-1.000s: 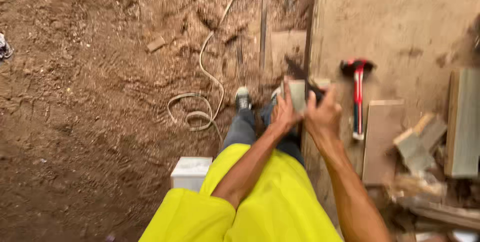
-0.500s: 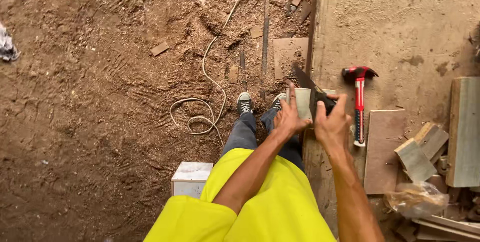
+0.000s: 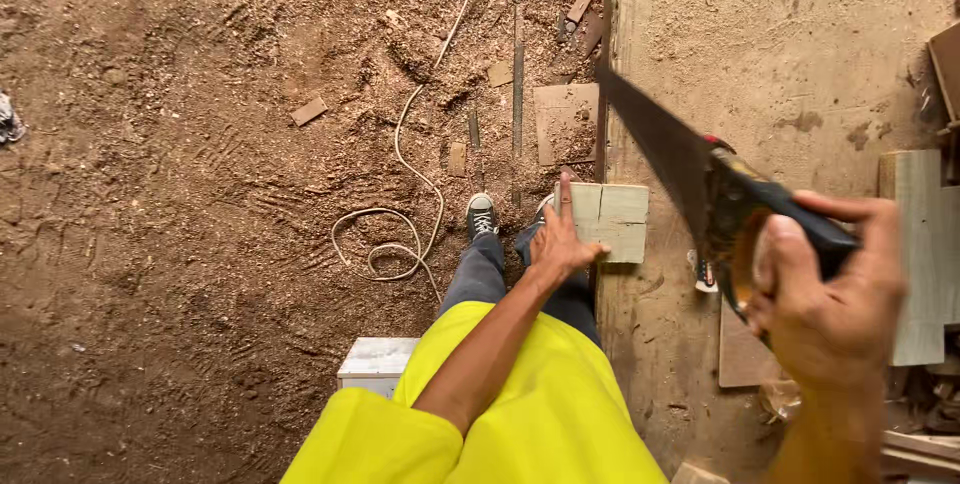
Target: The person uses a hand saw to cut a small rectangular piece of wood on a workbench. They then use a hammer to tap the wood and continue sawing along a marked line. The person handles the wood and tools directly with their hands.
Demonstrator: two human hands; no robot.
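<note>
While scanning from the far left: packed dirt floor (image 3: 150,244) strewn with sawdust, a pale cord (image 3: 400,234) looped across it, small wood scraps (image 3: 308,111) scattered about. Nearer centre, a white box (image 3: 375,362) beside a yellow garment. Left hand (image 3: 562,244) spread flat, pressing a pale wood block (image 3: 612,220) at the table (image 3: 800,44) edge. Right hand (image 3: 835,299) clenched around the handle of a handsaw (image 3: 690,169), blade raised above the dusty surface. Offcut boards (image 3: 925,254) stacked at right.
</note>
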